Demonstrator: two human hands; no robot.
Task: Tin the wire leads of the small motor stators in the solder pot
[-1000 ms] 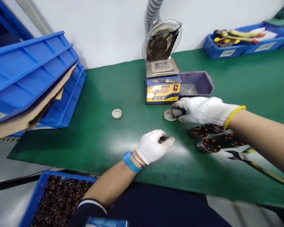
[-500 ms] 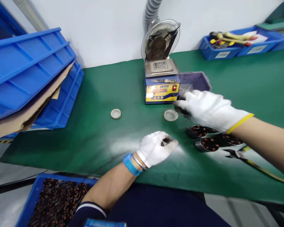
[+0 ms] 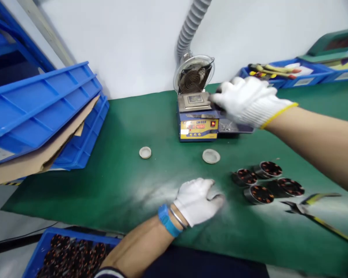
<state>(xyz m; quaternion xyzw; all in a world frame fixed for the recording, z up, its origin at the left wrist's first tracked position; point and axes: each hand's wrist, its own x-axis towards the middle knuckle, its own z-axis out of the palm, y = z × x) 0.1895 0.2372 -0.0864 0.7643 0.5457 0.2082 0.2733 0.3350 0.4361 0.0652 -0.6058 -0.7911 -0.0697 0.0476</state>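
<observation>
My right hand (image 3: pixel 245 98), in a white glove with a yellow cuff, is raised at the right side of the solder pot (image 3: pixel 195 102). Its fingers are closed on a dark, stator-like part (image 3: pixel 218 103), mostly hidden and blurred. My left hand (image 3: pixel 198 202), also gloved, rests low over the green table with thumb and fingers apart, holding nothing. To its right stand several motor stators (image 3: pixel 259 194) with copper windings in metal rings. A pale shallow dish (image 3: pixel 211 156) lies before the pot, and a smaller dish (image 3: pixel 145 153) sits farther left.
Cutting pliers (image 3: pixel 300 208) lie open at the right. A purple bin (image 3: pixel 234 129) stands beside the pot, under a grey exhaust hose (image 3: pixel 191 29). Blue crates (image 3: pixel 43 112) with cardboard lean at the left. A blue tray (image 3: pixel 36 251) of stators is below the table edge.
My right hand has moved up and away from the stators, to beside the pot's top. My left thumb and fingers have parted. The view has shifted slightly upward.
</observation>
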